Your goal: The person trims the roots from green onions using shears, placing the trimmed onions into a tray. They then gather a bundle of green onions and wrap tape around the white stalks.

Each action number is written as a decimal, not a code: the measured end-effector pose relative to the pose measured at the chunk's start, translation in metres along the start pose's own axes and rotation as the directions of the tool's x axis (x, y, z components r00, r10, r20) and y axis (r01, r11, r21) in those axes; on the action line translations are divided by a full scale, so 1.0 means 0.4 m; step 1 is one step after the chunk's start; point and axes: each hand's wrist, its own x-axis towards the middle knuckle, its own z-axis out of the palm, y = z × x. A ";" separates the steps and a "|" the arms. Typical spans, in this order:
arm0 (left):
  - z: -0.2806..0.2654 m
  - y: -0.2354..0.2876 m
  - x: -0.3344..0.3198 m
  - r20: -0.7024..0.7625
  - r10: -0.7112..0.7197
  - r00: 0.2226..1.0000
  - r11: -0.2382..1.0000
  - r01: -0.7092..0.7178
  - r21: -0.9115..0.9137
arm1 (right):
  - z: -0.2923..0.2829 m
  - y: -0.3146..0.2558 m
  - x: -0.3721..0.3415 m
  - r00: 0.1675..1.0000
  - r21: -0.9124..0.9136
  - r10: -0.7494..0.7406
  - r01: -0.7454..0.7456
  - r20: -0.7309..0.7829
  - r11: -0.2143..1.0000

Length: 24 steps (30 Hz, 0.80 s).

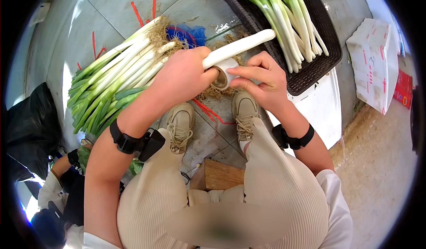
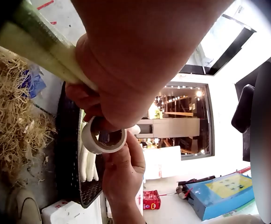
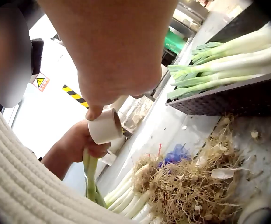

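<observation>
My left hand (image 1: 182,73) grips a trimmed leek (image 1: 239,49), its white end pointing right toward the basket. Just below that stalk is a roll of white tape (image 1: 227,74) with a brown core, between the two hands. My right hand (image 1: 265,80) pinches the roll's right side with thumb and fingertips. In the left wrist view, the tape roll (image 2: 104,135) sits right against the left hand's fingers, and the right thumb lies on its lower edge. The right wrist view shows the leek's green part (image 3: 90,177) hanging below the left hand (image 3: 77,144).
A pile of rooted leeks (image 1: 120,80) lies on the tiles at left, with loose roots (image 3: 187,186) beside it. Leeks (image 1: 284,22) fill a dark basket (image 1: 306,82) at right. Red ties (image 1: 208,110), a wooden block (image 1: 222,174) and a white box (image 1: 372,64) are around; another person (image 1: 66,191) is lower left.
</observation>
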 end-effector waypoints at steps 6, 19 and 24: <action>0.001 0.002 -0.004 -0.002 -0.004 1.000 0.999 0.004 -0.032 | -0.012 -0.028 0.013 0.962 0.174 0.268 -0.273 0.056 0.946; 0.010 0.000 -0.006 0.025 -0.013 1.000 1.000 0.012 0.021 | 0.028 -0.009 0.022 0.936 0.337 0.345 -0.348 0.069 0.875; 0.003 0.010 -0.005 0.026 -0.052 0.998 0.999 0.052 -0.004 | 0.029 -0.022 0.029 0.959 0.183 0.273 -0.283 0.081 0.941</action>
